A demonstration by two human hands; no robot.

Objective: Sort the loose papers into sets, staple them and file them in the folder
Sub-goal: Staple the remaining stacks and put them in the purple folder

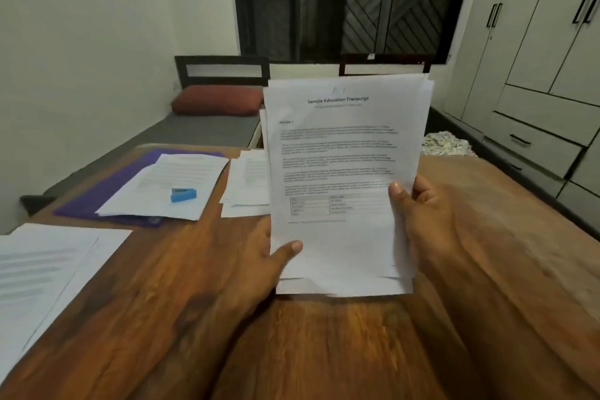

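Holding a stack (344,172) of printed pages upright over a wooden table (324,341), a person grips it from both sides. The left hand (259,260) takes the lower left edge, thumb laid flat across the front page, fingers hidden behind the paper. The right hand (422,208) clasps the right edge higher up, thumb pressed on the front beside a small printed grid, fingers likewise out of sight. Both bare forearms reach in from the bottom edge.

The pages are thin white office paper, fanned unevenly at the bottom and top right. The front one is headed "Sample Education Transcript" above blocks of text. The table is glossy brown wood with a strong grain.

Left of the hands and well apart from them, a flat purple folder (91,198) lies on the table with a set (168,178) of pages on it, and a small blue stapler (183,195) rests on that set. A loose pile (243,185) sits behind the stack's left edge, partly hidden by it. More sheets (42,269) lie at the near left corner. Beyond the table are a bed (207,130) with a red pillow (217,100) and a pale wardrobe (535,58).
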